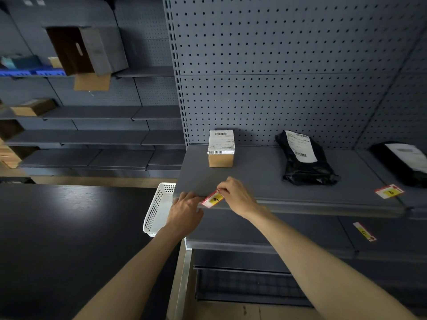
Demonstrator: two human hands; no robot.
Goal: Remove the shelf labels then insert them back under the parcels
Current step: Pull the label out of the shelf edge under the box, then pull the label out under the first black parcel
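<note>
So the right hand (pixel 235 196) has its fingertips pinched on the top corner of the red and yellow "A" label (pixel 213 199), which sits tilted at the front lip of the grey shelf (pixel 254 176); the left hand (pixel 184 212) is at the label's lower left end with fingers curled against the shelf edge, can't tell if it's actually gripping; behind them a small cardboard box (pixel 220 148) stands on the shelf; right of it a black poly mailer (pixel 305 158); another label (pixel 389 191) lies near the far-right parcel (pixel 402 160); a third label (pixel 364 232) sits on the shelf below; a white perforated basket (pixel 157 209) sits just left of the hands.
</note>
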